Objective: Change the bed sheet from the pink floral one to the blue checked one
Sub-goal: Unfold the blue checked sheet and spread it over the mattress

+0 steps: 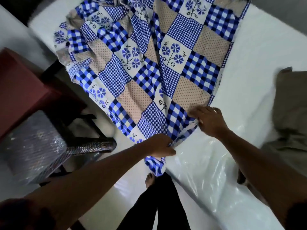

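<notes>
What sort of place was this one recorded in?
Probably a bedroom: a white mattress, partly wrapped in clear plastic, has a blue checked sheet lying across it, and an olive pillow rests on it.

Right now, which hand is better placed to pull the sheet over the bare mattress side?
Right, likely. The right hand pinches the blue checked sheet beside the bare mattress; the left hand holds its bunched corner.

Blue checked sheet (149, 72) cut off at top edge; left hand (160, 145) fingertips buried in folds.
</notes>
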The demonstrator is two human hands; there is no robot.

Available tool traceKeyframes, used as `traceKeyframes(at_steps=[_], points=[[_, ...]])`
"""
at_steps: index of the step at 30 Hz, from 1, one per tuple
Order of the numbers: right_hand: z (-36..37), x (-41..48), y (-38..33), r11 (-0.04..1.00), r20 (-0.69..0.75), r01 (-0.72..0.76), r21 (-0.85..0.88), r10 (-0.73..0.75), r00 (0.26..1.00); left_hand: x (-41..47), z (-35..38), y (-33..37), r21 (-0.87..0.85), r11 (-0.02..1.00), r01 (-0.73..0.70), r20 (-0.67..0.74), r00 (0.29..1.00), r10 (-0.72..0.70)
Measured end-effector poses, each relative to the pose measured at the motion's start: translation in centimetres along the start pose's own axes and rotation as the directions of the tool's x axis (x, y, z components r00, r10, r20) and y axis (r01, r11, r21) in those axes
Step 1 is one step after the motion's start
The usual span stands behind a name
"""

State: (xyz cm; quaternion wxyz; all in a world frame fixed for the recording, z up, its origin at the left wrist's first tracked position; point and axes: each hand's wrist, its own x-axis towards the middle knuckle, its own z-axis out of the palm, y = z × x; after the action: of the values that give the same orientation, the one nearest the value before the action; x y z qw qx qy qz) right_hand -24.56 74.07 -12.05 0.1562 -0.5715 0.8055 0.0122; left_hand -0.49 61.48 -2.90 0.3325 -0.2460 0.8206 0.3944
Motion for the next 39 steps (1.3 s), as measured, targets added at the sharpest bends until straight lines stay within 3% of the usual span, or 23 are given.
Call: traceKeyframes(at_steps=[3, 4, 5, 7, 9, 14, 17, 20, 22, 24, 26, 27, 30, 33, 39], points=[[-0.2, 0.9, -0.3, 1.000, -0.180, -0.024, -0.007, 0.023, 0.983, -0.6, 2.0, 1.0, 0.124, 0.992, -0.023, -0.027, 0.999, 0.026], [-0.7, 0.8, -0.3, 0.999, -0.168, -0.032, -0.024, 0.027, 0.985, -0.7, 3.1, 1.1, 0.122, 0.993, -0.001, -0.036, 0.999, 0.005], [-1.5, 0.5, -0.3, 0.995, -0.042, -0.065, -0.081, 0.061, 0.997, -0.8, 4.4, 1.0, 0.102, 0.994, 0.034, -0.031, 0.999, -0.031], [-2.9, -0.8, 0.0, 0.952, 0.251, -0.104, -0.289, 0.180, 0.951, -1.0, 7.6, 1.5, 0.023, 0.995, 0.097, 0.018, 0.995, -0.098], [-3.3, -3.1, 0.9, 0.917, 0.404, -0.064, -0.394, 0.236, 0.884, -1.1, 11.0, 3.1, -0.070, 0.987, 0.144, 0.098, 0.986, -0.137], [-1.5, -9.1, 4.6, 0.949, 0.609, -0.132, -0.288, 0.287, 0.740, -0.8, 17.6, 8.2, -0.096, 0.990, 0.107, 0.322, 0.944, -0.071], [-0.7, -11.5, 6.0, 0.985, 0.704, -0.109, -0.136, 0.174, 0.688, 0.8, 17.5, 9.3, 0.008, 0.999, 0.033, 0.374, 0.927, -0.034], [-0.9, -11.9, 7.3, 0.981, 0.678, -0.195, 0.024, 0.127, 0.724, 4.1, 13.9, 9.7, 0.165, 0.986, 0.022, 0.274, 0.960, -0.067], [-2.3, -10.4, 7.7, 0.967, 0.674, -0.216, 0.132, 0.071, 0.735, 6.4, 10.6, 9.0, 0.151, 0.987, 0.062, 0.133, 0.988, -0.082], [-3.9, -8.9, 10.0, 0.941, 0.554, -0.216, 0.261, 0.038, 0.832, 9.1, 7.4, 10.0, 0.108, 0.992, 0.073, 0.006, 0.997, -0.074], [-4.6, -7.1, 12.3, 0.893, 0.355, -0.295, 0.339, 0.169, 0.920, 11.3, 4.9, 11.0, 0.056, 0.995, 0.082, -0.081, 0.994, -0.077], [-4.8, -6.2, 13.7, 0.852, 0.265, -0.355, 0.385, 0.266, 0.927, 12.4, 3.6, 11.7, 0.024, 0.998, 0.062, -0.100, 0.993, -0.059], [-4.9, -3.3, 16.7, 0.682, 0.152, -0.448, 0.578, 0.449, 0.880, 15.1, 0.9, 13.2, -0.050, 0.999, -0.019, -0.171, 0.985, 0.010], [-5.5, -0.1, 18.9, 0.598, 0.166, -0.492, 0.632, 0.516, 0.840, 17.9, -1.9, 14.5, -0.029, 0.990, -0.136, -0.299, 0.947, 0.121], [-5.1, 7.8, 21.9, 0.677, 0.033, -0.450, 0.582, 0.533, 0.845, 25.6, -9.9, 17.4, 0.105, 0.965, -0.242, -0.407, 0.874, 0.264]])
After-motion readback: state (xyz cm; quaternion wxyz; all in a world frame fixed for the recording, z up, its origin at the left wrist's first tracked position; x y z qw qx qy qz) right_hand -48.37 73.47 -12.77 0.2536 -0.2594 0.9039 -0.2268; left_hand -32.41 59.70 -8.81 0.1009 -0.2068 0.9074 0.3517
